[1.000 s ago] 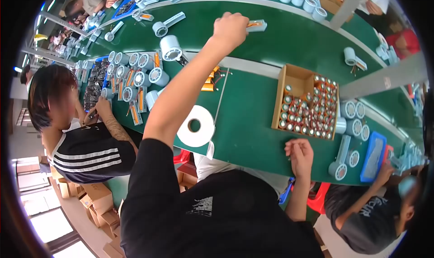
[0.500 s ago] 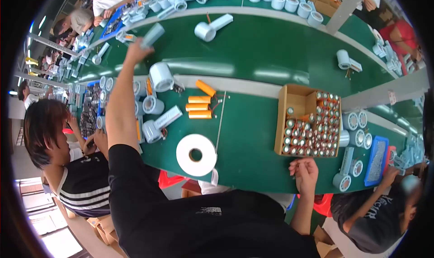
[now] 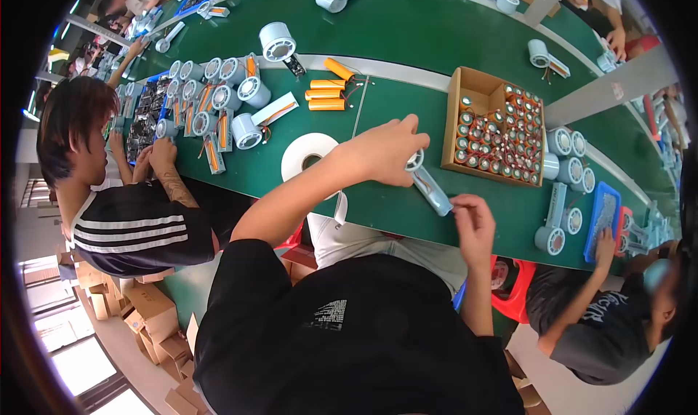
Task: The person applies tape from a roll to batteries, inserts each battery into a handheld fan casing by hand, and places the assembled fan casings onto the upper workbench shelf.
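Observation:
A light blue fan-shaped housing (image 3: pixel 432 192) slants over the green table in front of me. My left hand (image 3: pixel 396 152) grips its round end from above and hides much of it. At the lower tip of its handle, the bent fingers of my right hand (image 3: pixel 472 217) pinch the end. A white roll (image 3: pixel 294 157) lies partly under my left forearm. Beyond it are several orange battery packs (image 3: pixel 327 104) with thin wires. Another housing (image 3: pixel 249 131), its handle showing an orange strip, rests left of the packs.
At the right stands a cardboard box (image 3: pixel 454 124) of upright batteries, with more housings (image 3: pixel 550 240) and a blue tray (image 3: pixel 602 222) beyond. Grouped housings (image 3: pixel 206 122) are at the left. A person in striped black (image 3: pixel 138 226) sits left, another person (image 3: pixel 589 328) right. A grey post (image 3: pixel 618 91) crosses the right side.
My left hand has come back from the far left to the front, now at a housing beside my right hand. The housing left of the packs now shows an orange strip. The view has shifted.

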`<move>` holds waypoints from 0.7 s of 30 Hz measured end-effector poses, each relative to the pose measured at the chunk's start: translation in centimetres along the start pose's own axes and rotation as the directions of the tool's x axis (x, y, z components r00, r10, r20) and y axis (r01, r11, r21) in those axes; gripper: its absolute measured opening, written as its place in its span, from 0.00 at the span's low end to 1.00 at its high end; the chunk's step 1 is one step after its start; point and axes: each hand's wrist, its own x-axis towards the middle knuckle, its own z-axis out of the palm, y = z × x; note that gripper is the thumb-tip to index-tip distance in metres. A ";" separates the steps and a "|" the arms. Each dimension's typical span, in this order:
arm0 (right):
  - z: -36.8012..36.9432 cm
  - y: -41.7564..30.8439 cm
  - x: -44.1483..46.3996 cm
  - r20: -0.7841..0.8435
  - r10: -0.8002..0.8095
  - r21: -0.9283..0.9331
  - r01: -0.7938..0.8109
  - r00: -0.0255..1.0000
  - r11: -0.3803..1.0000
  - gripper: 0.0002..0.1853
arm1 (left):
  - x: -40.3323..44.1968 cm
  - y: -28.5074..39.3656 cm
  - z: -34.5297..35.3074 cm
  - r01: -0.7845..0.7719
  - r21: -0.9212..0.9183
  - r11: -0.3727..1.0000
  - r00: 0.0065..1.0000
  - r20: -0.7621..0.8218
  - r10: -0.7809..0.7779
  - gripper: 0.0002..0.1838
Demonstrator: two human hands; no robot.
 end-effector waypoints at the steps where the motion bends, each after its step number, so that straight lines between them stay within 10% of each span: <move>1: 1.0 -0.1 -0.3 0.033 -0.116 -0.197 0.120 0.993 0.973 0.15 | 0.1 0.1 0.2 -0.036 0.001 0.999 0.998 -0.044 0.036 0.27; 5: 5.0 -0.7 -0.5 -0.014 -0.354 -0.671 0.254 0.935 0.697 0.20 | 0.8 -5.9 -4.8 -0.246 0.127 0.961 0.933 -0.236 0.270 0.26; 7: 5.1 1.2 -0.3 0.004 -0.301 -0.703 0.216 0.954 0.677 0.20 | 2.8 -8.6 -6.6 0.459 0.552 0.697 0.877 -0.407 -0.255 0.19; 14: 5.8 -0.6 0.2 -0.071 -0.197 -0.774 0.071 0.978 0.629 0.21 | 2.6 -13.5 -7.7 0.335 0.377 0.864 0.928 -0.293 -0.231 0.13; 16: 5.3 -2.2 -0.1 -0.069 -0.262 -0.721 0.133 0.963 0.680 0.21 | 0.2 -9.9 -7.5 0.229 0.130 0.965 0.873 -0.465 -0.144 0.14; 18: 4.9 -4.0 -0.8 -0.083 -0.382 -0.588 0.264 0.920 0.764 0.20 | -3.7 -4.6 -6.4 -0.036 -0.228 0.973 0.951 -0.306 -0.037 0.17; 21: 5.8 -5.0 -1.7 -0.024 -0.337 -0.347 0.308 0.941 0.886 0.19 | -8.1 0.8 -0.3 -0.182 -0.750 0.635 0.971 -0.034 0.238 0.18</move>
